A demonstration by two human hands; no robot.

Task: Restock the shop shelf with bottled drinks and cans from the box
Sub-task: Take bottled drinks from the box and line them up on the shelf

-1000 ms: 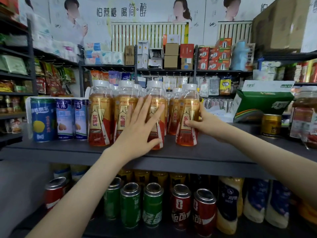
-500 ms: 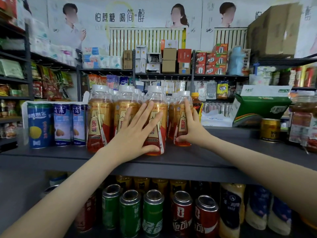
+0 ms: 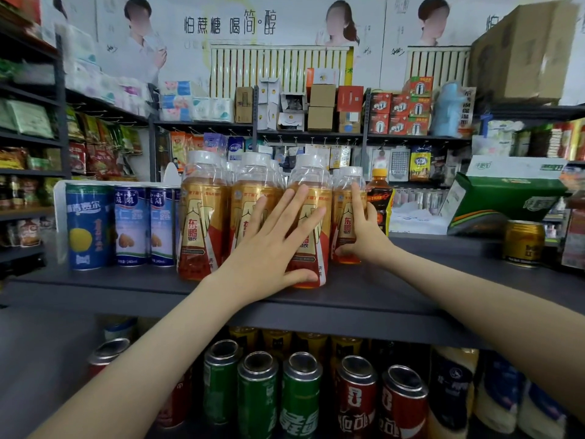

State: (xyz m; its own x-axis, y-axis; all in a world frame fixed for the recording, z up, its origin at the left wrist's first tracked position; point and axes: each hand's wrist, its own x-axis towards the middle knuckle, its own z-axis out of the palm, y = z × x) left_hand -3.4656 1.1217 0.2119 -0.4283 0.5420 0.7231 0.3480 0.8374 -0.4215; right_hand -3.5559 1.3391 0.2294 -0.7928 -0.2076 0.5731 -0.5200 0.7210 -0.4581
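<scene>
Several amber drink bottles (image 3: 201,223) with white caps and gold-red labels stand clustered on the dark grey shelf (image 3: 411,289). My left hand (image 3: 269,248) lies flat with spread fingers against the fronts of the two nearest bottles. One of them, the front right bottle (image 3: 308,182), has my thumb at its base. My right hand (image 3: 364,236) presses the right side of a bottle (image 3: 345,217) set further back, fingers straight up along it, thumb by its foot. No box of stock is in view.
Blue cans (image 3: 87,226) stand left of the bottles. A dark bottle with an orange cap (image 3: 380,201) is behind my right hand. A green carton (image 3: 500,198) and a gold can (image 3: 522,242) sit to the right. Green cans (image 3: 297,394) and red cans (image 3: 354,397) fill the shelf below.
My right hand has slid the rightmost bottle back and left into the cluster. My left hand stayed flat on the front bottles. The dark orange-capped bottle came into sight.
</scene>
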